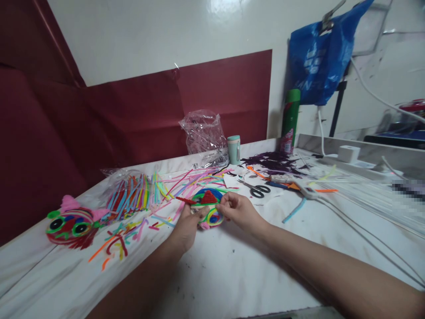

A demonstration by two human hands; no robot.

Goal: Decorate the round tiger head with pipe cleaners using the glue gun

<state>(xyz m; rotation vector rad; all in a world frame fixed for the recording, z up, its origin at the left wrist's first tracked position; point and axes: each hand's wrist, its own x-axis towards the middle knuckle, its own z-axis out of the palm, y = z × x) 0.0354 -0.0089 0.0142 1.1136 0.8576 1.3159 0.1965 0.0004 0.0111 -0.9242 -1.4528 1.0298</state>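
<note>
Over the middle of the table, both hands are on a round pipe-cleaner face (pixel 214 217) with blue and green bands, a red triangular piece (pixel 208 197) and a ringed yellow eye. My left hand (pixel 190 225) is closed around its left side, thumb across the front. At its right edge, my right hand (pixel 236 208) pinches with thumb and fingertips; what lies between them is too small to tell. A red fuzzy strip (pixel 186 200) sticks out leftward above my left hand. On the far left lies a similar finished-looking pipe-cleaner face (pixel 71 223) with pink ears and black eyes.
Bundled pipe cleaners (pixel 131 197) lie at the left, with cut pieces (pixel 116 243) in front. Black-handled scissors (pixel 257 189), a glue gun (pixel 303 188) with its cord and purple shreds (pixel 275 161) are to the right. Behind stand a mint cup (pixel 233 149), a plastic bag (pixel 204 137) and a green spray can (pixel 291 119).
</note>
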